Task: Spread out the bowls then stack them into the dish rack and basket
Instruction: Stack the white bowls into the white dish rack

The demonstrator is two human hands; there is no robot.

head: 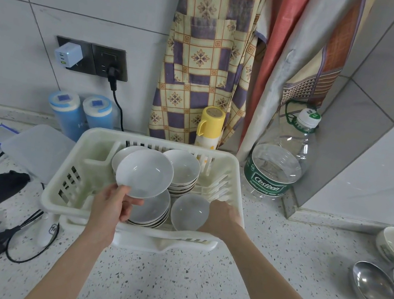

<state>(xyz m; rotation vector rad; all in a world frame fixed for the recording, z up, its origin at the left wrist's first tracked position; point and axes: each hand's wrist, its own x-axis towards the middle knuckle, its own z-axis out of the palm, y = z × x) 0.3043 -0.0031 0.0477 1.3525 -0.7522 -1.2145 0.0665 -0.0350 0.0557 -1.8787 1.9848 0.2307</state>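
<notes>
At the centre of the frame the white dish rack [235,172] already holds several stacks of white bowls [182,166], so stacking looks well along, though metal bowls [374,286] at lower right remain outside. The left hand [112,203] pinches a shallow bowl [145,173] by its rim above a stack, and the right hand [222,218] grips a small bowl [189,212] low in the rack. Its fingers are hidden behind that bowl, and no basket is identifiable.

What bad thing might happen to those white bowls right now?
The left hand pinches the tilted white shallow bowl only by its rim, so it might slip onto the stack of white bowls below and chip. The right hand grips a small white bowl close against the cream plastic dish rack wall, where it could knock.
</notes>
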